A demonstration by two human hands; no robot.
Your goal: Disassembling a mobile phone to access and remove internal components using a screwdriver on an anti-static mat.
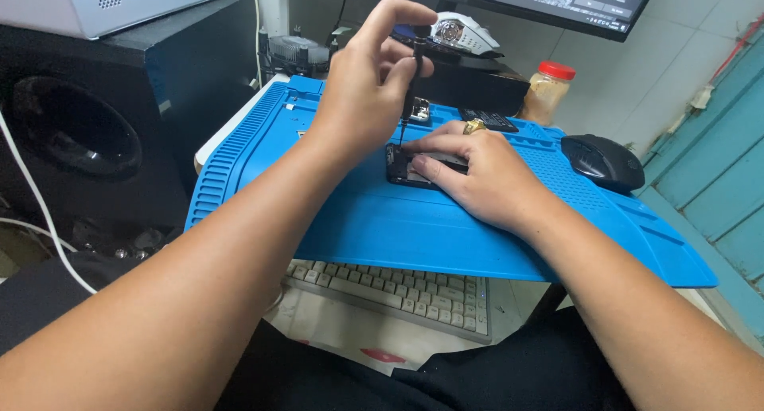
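My left hand (368, 81) pinches a thin black screwdriver (411, 85) upright, its tip down on an opened black phone (400, 167). The phone lies flat on a blue repair mat (414, 220). Over the phone rests my right hand (476, 171), fingers pressing down to hold it still; a gold ring sits on one finger. Most of the phone is hidden under that hand.
A black mouse (603, 161) sits on the mat's right side. A pale keyboard (398, 290) pokes out under the mat's near edge. A jar with a red lid (549, 90), a monitor (573, 1) and a black speaker (72, 124) stand behind and left.
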